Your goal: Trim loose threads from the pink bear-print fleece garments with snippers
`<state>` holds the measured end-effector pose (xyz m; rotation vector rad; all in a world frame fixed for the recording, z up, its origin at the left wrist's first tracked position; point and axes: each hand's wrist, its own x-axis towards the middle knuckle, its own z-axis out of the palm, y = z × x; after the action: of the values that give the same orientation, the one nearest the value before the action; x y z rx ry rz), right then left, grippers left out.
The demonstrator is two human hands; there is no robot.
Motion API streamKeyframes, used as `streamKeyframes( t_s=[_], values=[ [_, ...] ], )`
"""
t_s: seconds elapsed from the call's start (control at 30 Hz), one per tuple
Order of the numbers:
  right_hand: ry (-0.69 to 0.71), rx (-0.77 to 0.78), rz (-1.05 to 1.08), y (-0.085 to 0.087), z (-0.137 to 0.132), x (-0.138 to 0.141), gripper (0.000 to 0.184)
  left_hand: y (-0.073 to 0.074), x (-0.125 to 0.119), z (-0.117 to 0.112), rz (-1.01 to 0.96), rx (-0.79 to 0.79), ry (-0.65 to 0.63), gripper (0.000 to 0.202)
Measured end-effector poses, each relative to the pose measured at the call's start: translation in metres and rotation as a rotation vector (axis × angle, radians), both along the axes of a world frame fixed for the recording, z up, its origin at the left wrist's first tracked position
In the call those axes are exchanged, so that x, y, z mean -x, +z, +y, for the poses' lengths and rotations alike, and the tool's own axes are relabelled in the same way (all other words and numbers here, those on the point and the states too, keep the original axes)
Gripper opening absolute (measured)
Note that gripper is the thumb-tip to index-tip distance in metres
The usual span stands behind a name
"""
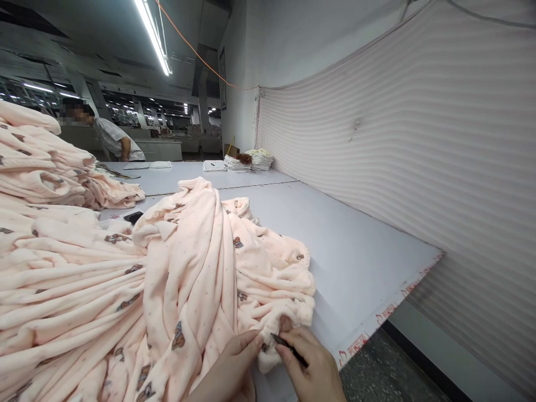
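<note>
A pale pink fleece garment with small printed figures lies bunched on the table in front of me. My left hand pinches the edge of its end, which looks like a cuff, near the table's front edge. In my right hand is a small black pointed tool, which looks like thread snips. Its tip touches or nearly touches the fleece beside my left fingertips. Whether the blades are apart cannot be made out. The palm side of my right hand is hidden.
More pink fleece garments are heaped at the left. A dark object lies behind the fleece. Folded white cloths stand at the far end of the table. Striped sheeting hangs along the right. A person leans at the back left.
</note>
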<state>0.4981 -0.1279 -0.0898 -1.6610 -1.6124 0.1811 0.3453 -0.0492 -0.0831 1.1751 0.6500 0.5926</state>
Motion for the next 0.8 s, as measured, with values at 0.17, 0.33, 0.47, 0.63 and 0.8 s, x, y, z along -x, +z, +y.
streamKeyframes(
  t_s=[0.17,0.33,0.47,0.63,0.8],
  values=[
    [-0.006,0.01,-0.006,-0.003,-0.001,0.003,0.022,-0.001,-0.001,0.001,-0.022,0.011,-0.041,0.042],
    [-0.029,-0.027,0.15,-0.008,-0.001,-0.005,0.02,0.001,0.001,-0.001,0.084,-0.07,-0.032,0.038],
    [-0.183,-0.022,0.103,-0.017,0.0,-0.037,0.036,0.025,0.013,-0.001,0.361,-0.629,-0.023,0.033],
    [-0.088,0.073,0.101,-0.025,0.019,-0.068,0.025,0.043,0.023,0.002,0.469,-0.709,-0.374,0.022],
    [0.009,0.034,0.19,-0.037,0.015,-0.072,0.037,0.021,0.023,0.01,0.638,-0.688,-0.416,0.014]
  ],
)
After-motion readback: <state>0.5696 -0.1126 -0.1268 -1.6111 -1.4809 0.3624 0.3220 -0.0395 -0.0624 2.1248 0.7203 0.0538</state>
